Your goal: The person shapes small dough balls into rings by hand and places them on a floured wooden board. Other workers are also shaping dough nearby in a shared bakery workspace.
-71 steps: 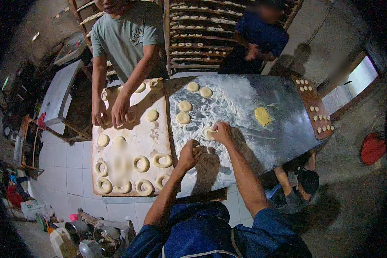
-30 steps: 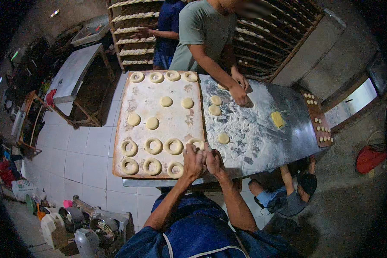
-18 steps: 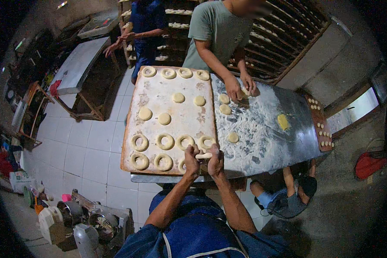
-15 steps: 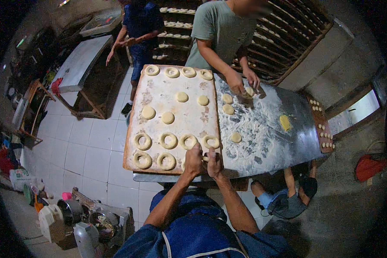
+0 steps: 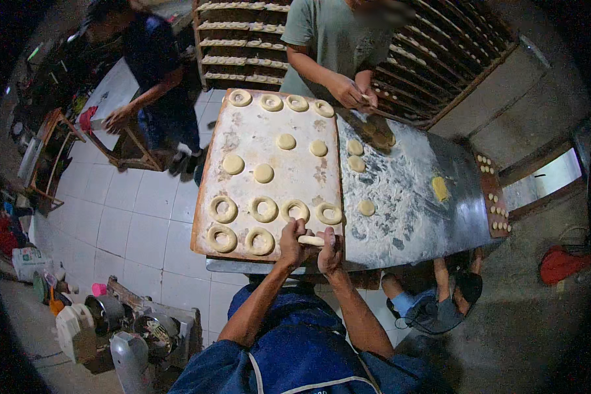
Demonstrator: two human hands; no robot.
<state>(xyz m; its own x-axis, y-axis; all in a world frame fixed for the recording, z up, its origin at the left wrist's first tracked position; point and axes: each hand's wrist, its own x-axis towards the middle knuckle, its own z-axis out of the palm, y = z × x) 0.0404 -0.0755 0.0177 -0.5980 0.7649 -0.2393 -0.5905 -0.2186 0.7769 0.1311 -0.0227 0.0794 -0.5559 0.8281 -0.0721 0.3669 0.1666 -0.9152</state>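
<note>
Between my hands, at the near right corner of the floured board [image 5: 243,134], is a pale dough ring [image 5: 310,241] seen edge-on. My left hand [image 5: 292,243] grips its left end and my right hand [image 5: 330,252] its right end, with the fingers curled round it. Shaped dough rings [image 5: 263,209] lie in rows along the near and far edges of the board. Several flat dough discs [image 5: 285,141] sit between those rows. One ring [image 5: 295,211] lies just beyond my left hand.
Right of the board, a floured metal table [image 5: 407,217] carries dough discs [image 5: 366,207] and a yellow lump [image 5: 439,188]. Across it, a co-worker [image 5: 328,59] handles dough. Another person [image 5: 154,72] stands at the left; a third [image 5: 440,299] is low by the table's near side. Racks [image 5: 243,43] stand behind.
The dough ring in my hands shows more, with my hands slightly farther apart. The co-worker opposite has lifted dough off the table. The person at the left has moved left and nearer.
</note>
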